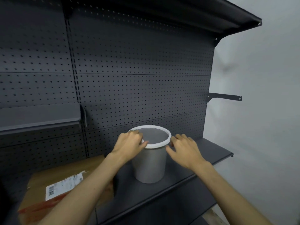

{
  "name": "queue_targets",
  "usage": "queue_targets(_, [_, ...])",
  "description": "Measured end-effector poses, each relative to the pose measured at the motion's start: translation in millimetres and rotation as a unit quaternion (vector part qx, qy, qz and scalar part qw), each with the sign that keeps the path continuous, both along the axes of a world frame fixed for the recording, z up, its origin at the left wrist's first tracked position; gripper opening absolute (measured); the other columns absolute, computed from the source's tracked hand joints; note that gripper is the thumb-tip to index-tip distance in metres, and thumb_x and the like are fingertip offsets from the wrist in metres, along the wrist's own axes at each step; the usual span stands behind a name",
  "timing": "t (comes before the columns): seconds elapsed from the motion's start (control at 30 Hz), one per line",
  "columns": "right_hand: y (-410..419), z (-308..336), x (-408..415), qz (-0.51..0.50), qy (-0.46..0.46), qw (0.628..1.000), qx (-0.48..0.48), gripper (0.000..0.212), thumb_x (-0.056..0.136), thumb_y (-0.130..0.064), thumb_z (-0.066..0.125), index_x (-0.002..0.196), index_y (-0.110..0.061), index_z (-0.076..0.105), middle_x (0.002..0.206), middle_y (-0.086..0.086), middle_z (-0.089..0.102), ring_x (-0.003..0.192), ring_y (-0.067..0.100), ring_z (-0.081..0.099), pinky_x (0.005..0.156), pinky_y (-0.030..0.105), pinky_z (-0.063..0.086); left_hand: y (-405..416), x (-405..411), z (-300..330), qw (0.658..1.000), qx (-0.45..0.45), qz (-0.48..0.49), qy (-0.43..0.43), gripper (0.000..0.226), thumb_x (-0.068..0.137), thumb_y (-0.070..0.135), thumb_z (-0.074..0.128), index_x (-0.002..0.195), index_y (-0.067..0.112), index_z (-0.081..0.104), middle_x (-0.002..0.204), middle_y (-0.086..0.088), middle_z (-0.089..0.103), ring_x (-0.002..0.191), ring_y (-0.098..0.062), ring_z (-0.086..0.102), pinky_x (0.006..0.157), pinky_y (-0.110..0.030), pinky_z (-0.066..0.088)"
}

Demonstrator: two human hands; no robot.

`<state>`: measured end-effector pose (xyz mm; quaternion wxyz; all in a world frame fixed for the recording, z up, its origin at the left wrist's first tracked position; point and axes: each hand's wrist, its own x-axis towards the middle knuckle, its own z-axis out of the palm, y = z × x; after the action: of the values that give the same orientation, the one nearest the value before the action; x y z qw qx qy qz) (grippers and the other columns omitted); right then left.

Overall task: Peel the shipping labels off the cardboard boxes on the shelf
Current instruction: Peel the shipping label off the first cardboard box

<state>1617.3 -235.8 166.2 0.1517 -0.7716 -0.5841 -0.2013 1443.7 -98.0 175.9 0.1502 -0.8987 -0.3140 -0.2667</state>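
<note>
a grey bucket (150, 163) with a white rim was stood on the dark shelf (186, 169), toward its back edge. the left hand (129, 143) was clamped over the bucket's rim on its left side, fingers curled. the right hand (185, 149) was held just beside the rim, fingers apart; contact could not be told. a cardboard box (53, 181) bearing a white shipping label (64, 186) was seen at the shelf's left end.
</note>
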Motion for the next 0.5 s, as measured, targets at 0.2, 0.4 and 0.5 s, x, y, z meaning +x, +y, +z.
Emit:
queue_targets(0.2, [65.6,12.9,48.7,0.023,0.004,0.999,-0.022,0.03,0.091,-0.037,0.042,0.092,-0.014,0.06,0.096,0.004,0.061,0.09,0.023,0.053,0.08,0.036,0.044,58.9,50.5,-2.0,0.999,-0.032,0.032,-0.014,0.026,0.091,0.032,0.044,0.085,0.015,0.062,0.094,0.0,0.059,0.077,-0.02,0.055,0.063,-0.032,0.045])
queue_targets(0.4, [111.9,9.4,85.7,0.044,0.0,0.999,-0.027,0.026,0.09,-0.034,0.044,0.084,-0.014,0.06,0.089,0.001,0.061,0.084,0.021,0.051,0.078,0.036,0.044,96.7,86.8,-12.8,0.996,-0.056,0.067,-0.005,0.023,0.086,0.028,0.044,0.084,0.014,0.062,0.093,-0.002,0.066,0.073,-0.021,0.057,0.064,-0.032,0.047])
queue_targets(0.5, [129.9,6.5,100.2,0.062,0.005,0.998,-0.026,0.025,0.088,-0.033,0.045,0.08,-0.015,0.059,0.086,0.001,0.06,0.081,0.021,0.052,0.077,0.036,0.046,109.4,98.4,-17.2,0.995,-0.055,0.078,0.003,0.032,0.088,0.038,0.046,0.098,0.015,0.066,0.095,-0.002,0.069,0.08,-0.021,0.063,0.065,-0.032,0.046])
